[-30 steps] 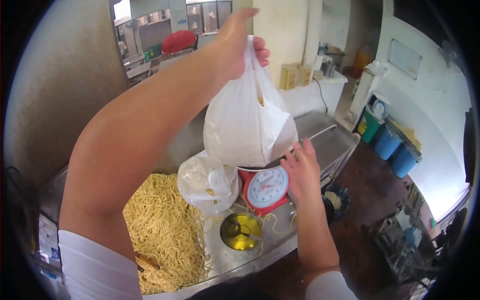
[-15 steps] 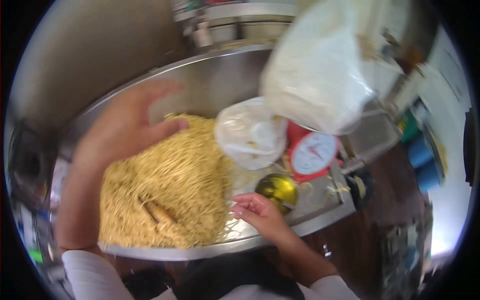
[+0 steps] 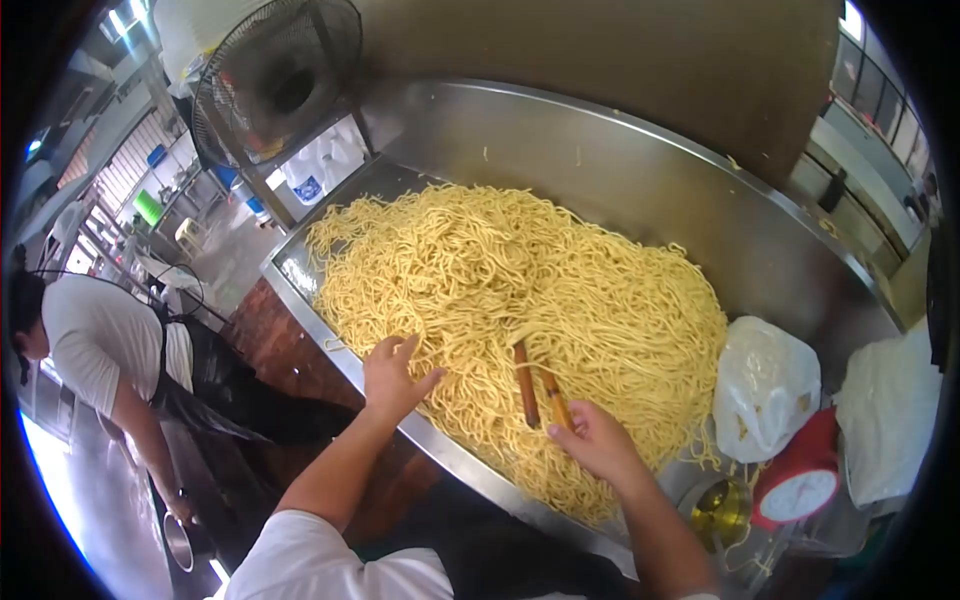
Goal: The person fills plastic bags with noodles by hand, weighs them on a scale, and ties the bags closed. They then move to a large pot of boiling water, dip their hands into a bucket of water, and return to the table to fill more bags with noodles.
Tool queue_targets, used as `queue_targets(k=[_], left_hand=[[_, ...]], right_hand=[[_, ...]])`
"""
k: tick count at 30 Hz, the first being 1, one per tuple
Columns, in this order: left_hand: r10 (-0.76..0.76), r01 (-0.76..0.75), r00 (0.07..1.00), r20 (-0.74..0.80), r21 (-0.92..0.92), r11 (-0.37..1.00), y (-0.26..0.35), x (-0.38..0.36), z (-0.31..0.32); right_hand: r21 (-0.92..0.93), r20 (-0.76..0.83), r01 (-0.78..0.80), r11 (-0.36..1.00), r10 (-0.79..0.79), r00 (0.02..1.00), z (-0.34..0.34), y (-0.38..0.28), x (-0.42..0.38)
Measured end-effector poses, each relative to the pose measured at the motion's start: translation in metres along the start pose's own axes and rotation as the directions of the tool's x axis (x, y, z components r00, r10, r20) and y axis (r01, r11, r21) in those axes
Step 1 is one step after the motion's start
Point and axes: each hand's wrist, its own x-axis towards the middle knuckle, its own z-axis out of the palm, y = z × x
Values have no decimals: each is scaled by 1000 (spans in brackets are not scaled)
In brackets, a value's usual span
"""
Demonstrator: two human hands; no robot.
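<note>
Holding one of two wooden sticks (image 3: 557, 398), the right hand (image 3: 597, 442) is narrow, the left hand (image 3: 392, 380) wide.

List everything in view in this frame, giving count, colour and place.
Noodles: one heap, yellow, in the trough table
Trough table: one, steel grey, centre
Sticks: two, one dark brown, one lighter, on the noodles
Plastic bag: one, whitish, right of the noodles
White bag: one, far right, beside the scale
Dial scale: one, red with white dial, lower right
Metal bowl: one, yellow liquid inside, left of the scale
Fan: one, dark, upper left
Co-worker: one, white shirt, dark apron, left
Background kitchen items: too small to count
Left hand: one, bare, at the heap's near edge
Right hand: one, bare, at the lighter stick's end
</note>
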Motion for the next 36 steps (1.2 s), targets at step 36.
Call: queue_targets(k=[36], left_hand=[[434, -465, 422, 796, -221, 857, -110, 373, 160]], right_hand=[[-498, -658, -761, 417, 390, 644, -46, -248, -191]])
